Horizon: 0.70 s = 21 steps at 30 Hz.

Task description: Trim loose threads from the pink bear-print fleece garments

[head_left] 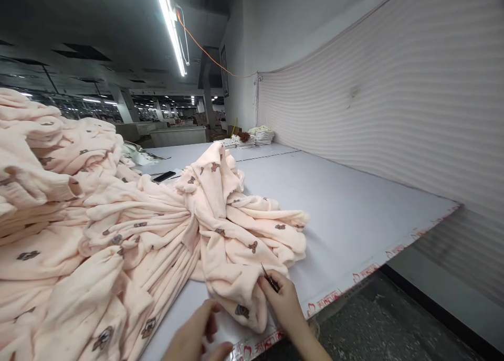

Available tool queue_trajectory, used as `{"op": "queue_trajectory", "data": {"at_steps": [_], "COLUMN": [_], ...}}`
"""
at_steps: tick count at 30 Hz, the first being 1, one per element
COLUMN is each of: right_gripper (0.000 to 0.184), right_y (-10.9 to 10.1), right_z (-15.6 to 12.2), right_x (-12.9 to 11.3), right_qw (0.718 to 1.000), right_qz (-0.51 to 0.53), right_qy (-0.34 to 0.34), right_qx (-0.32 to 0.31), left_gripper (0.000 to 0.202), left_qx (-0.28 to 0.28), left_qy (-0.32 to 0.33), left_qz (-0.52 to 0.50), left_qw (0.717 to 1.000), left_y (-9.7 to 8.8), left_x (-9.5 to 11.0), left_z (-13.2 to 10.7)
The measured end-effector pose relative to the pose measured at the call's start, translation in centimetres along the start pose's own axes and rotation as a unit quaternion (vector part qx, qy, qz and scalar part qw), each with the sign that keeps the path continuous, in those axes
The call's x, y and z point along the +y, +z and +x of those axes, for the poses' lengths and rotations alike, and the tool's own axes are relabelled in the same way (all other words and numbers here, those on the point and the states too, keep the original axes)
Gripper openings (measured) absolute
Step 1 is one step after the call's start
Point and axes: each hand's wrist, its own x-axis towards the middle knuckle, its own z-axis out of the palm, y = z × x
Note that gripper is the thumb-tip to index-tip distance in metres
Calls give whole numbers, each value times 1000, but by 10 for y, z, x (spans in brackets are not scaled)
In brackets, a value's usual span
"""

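Note:
A pale pink fleece garment printed with small brown bear figures lies bunched near the table's front edge. My right hand is closed around small dark thread snips, their thin tip pointing up and left. Its fingers rest against the garment's near end; whether they also pinch the cloth I cannot tell. Just left of that end is my left hand, thumb and fingers apart and slightly curled, with nothing visible in it. To the left spreads a large heap of the same pink garments, touching the bunched one.
The white-covered table has red print along its front edge. A black phone lies behind the garments. Folded stacks of cloth stand at the far end. A pale striped sheet hangs along the right side.

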Motion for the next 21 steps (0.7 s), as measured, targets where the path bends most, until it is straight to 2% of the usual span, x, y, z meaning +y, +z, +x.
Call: {"op": "queue_trajectory", "data": {"at_steps": [2,3,5,6,8,9,12,14,16,18,21], "right_gripper": [30,30,26,24,19,16,6,13,22,28,22], "right_y": [8,11,13,12,9,6,-2,-7,-11,-12,-10], "right_z": [-9,-13,-18,-18,-16,-14,-8,-8,-10,-13,-14], "right_x": [-3,-4,-5,-6,-9,-12,-25,-36,-43,-48,-50], "right_qw": [1000,999,999,999,997,994,982,977,972,960,946], "right_qz": [18,25,26,14,-42,-82,-180,-193,-200,-232,-273], "right_qy": [13,19,23,19,-7,-25,-59,-59,-73,-102,-129], "right_qx": [-6,-7,13,33,68,69,-1,-62,-104,-118,-114], "left_gripper": [50,48,38,34,31,30,27,26,26,27,25], "left_qx": [131,175,207,193,118,74,-10,-19,-23,-21,-24], "left_qy": [54,62,56,43,9,-13,-72,-90,-86,-80,-83], "left_qz": [-93,-114,-141,-160,-232,-285,-442,-506,-537,-548,-551], "left_qw": [985,976,967,967,965,956,894,858,839,833,830], "left_y": [42,56,67,65,52,44,28,25,25,26,23], "left_x": [16,22,30,34,40,41,41,38,35,34,36], "left_z": [6,8,13,15,18,20,25,27,27,26,24]}}
